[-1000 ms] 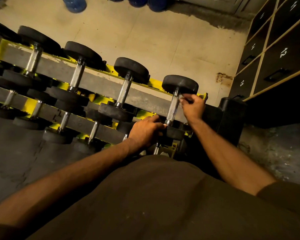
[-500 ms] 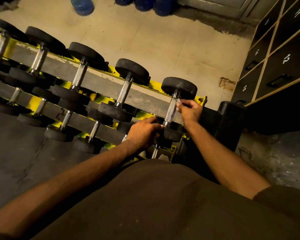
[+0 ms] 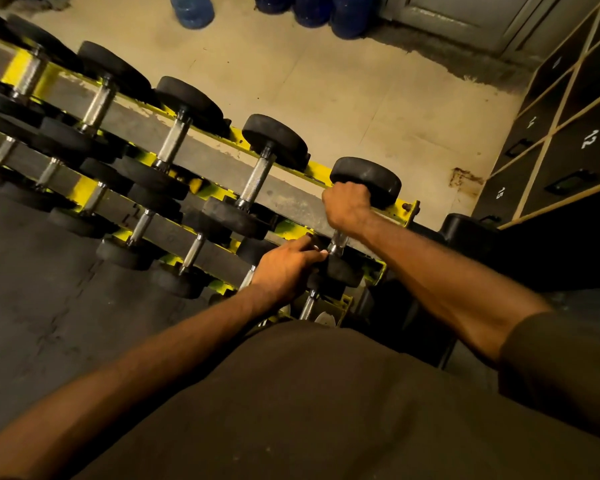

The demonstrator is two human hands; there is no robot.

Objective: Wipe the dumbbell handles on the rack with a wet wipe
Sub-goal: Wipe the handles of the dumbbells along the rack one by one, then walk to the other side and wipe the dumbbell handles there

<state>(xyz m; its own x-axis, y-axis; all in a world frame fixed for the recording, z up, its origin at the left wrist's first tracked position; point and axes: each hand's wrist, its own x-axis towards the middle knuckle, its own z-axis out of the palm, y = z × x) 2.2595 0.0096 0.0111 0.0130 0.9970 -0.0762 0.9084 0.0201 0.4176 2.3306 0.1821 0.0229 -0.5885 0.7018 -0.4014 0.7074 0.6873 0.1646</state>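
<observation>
Right hand [image 3: 347, 206] clenches the handle [image 3: 338, 241] of the dumbbell [image 3: 371, 178] at the right end of the rack [image 3: 291, 197]; left hand [image 3: 284, 268] touches its near head, grip unclear. If it rolls, that hand could get pinched

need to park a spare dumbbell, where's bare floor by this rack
Free: beige floor between the rack and blue jugs; dark mat before the rack. Crowded: the rack's right end, where left hand and right hand hold the end dumbbell.
</observation>
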